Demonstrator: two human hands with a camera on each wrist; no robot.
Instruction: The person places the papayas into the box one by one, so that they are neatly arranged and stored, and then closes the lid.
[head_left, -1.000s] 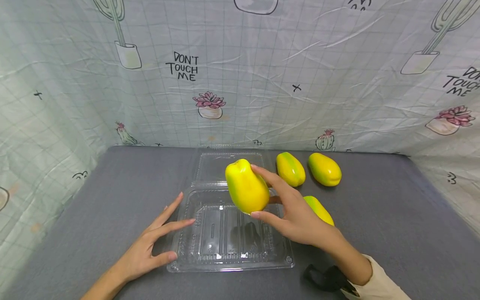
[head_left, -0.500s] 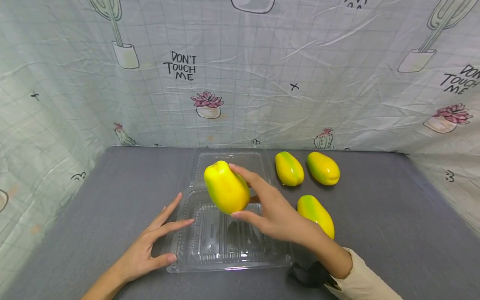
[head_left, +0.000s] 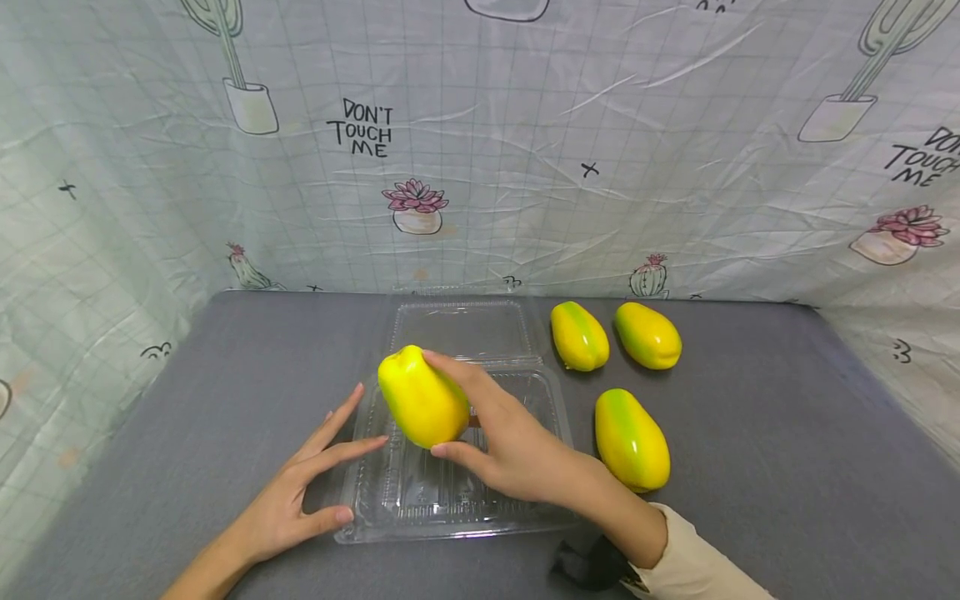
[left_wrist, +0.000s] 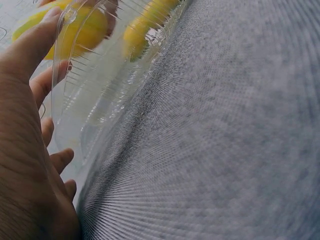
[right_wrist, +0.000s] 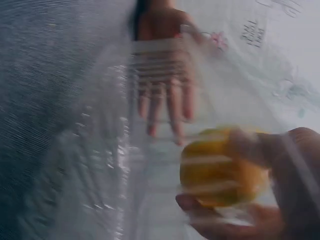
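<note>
A yellow papaya (head_left: 422, 402) with a green tinge is gripped by my right hand (head_left: 517, 442), thumb underneath and fingers along its top side. It hangs tilted over the left half of a clear plastic clamshell container (head_left: 517, 527), whose lid (head_left: 465, 329) lies folded back behind. My left hand (head_left: 288, 500) has its fingers spread and straight at the container's left rim, thumb at the front corner. Through the clear wall, the left wrist view shows the held papaya near my left thumb (left_wrist: 35, 42). Motion blurs the right wrist view.
To the right of the container lies a papaya (head_left: 632, 440) on the grey table (head_left: 765, 467). Two more papayas, one (head_left: 580, 337) beside the lid and another (head_left: 648, 336) farther right, lie near the printed curtain (head_left: 517, 225) at the back.
My right hand has carried the papaya leftward over the container, then slightly lower. The front right papaya has come fully into view from behind the right arm. My left hand has stayed put.
</note>
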